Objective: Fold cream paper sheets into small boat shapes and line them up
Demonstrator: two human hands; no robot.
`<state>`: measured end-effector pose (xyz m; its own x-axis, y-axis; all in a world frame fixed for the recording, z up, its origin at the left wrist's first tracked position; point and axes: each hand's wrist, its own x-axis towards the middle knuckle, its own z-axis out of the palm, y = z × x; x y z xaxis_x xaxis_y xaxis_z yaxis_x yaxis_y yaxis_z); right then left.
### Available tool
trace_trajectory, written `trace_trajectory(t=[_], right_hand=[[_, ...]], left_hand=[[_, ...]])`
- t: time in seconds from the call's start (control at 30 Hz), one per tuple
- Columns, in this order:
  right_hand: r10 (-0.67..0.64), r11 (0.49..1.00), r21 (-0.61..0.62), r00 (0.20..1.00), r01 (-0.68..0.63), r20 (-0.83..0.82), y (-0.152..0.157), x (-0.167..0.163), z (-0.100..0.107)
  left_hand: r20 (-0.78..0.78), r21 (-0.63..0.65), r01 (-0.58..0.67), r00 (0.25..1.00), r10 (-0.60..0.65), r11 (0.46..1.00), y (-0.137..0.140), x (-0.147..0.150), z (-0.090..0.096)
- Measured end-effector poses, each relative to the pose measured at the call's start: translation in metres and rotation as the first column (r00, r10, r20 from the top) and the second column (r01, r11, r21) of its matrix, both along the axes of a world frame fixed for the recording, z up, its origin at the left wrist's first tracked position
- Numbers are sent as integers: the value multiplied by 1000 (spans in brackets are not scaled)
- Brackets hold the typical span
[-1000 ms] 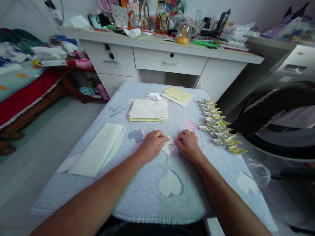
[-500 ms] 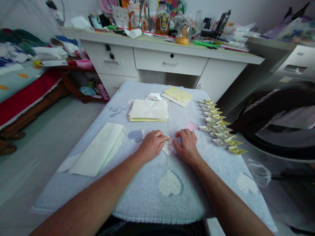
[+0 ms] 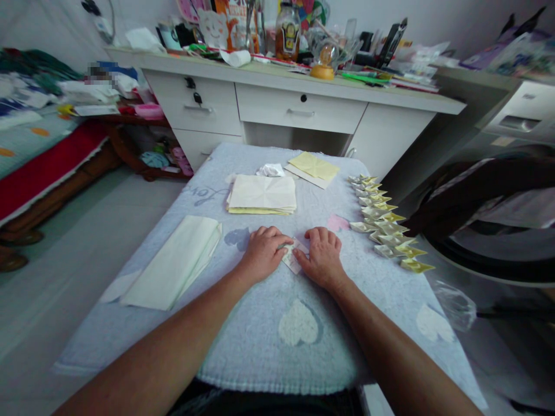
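One cloth-covered table (image 3: 255, 335) filled the middle of the view, partly hidden under the person's forearms (image 3: 195, 329). Behind it stood a white desk (image 3: 277, 107), its top so crowded that many things beyond the amber jar (image 3: 288, 34) could not be told apart. The left edge cut off a bed (image 3: 47, 164); the right edge cut off a front-loading machine (image 3: 522, 101), where dark clothing (image 3: 472, 199) covered part of the round opening. A long folded paper (image 3: 173, 266) lay to the left, its inner layers unseen. Farther back, a paper stack (image 3: 262, 193) showed only its top sheet and edges. The right hand (image 3: 323, 257) lay loosely spread, thumb on the small paper; the left hand (image 3: 266, 251) bent its fingers at the paper's other side, and whether it pinched could not be told. Pointed paper boats (image 3: 392, 217) overlapped at the right, too crowded to count. Between the hands, flat on the cloth, the small folded paper (image 3: 292, 263) was partly covered by fingers, its markings too faint to read.
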<state>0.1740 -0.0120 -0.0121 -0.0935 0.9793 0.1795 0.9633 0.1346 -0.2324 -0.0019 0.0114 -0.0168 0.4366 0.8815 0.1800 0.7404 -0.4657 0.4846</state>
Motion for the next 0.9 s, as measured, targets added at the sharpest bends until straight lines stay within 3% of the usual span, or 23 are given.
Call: trace_trajectory(t=[0.2, 0.47, 0.57, 0.7, 0.9], right_hand=[[-4, 1000, -22, 1000, 3, -12, 0, -1, 2], [-7, 1000, -21, 1000, 7, -9, 0, -1, 3], [-6, 1000, -7, 1000, 6, -1, 0, -1, 2], [-9, 1000, -2, 1000, 9, 3, 0, -1, 1], [-13, 1000, -1, 1000, 13, -1, 0, -2, 1]], left_hand=[[-111, -20, -179, 978, 176, 984, -4, -7, 6], [-75, -114, -192, 980, 184, 975, 5, -14, 7], [-19, -86, -138, 990, 137, 987, 6, -13, 7], [-57, -30, -86, 995, 84, 996, 4, -10, 6], [-120, 78, -200, 971, 208, 977, 0, 3, 0]])
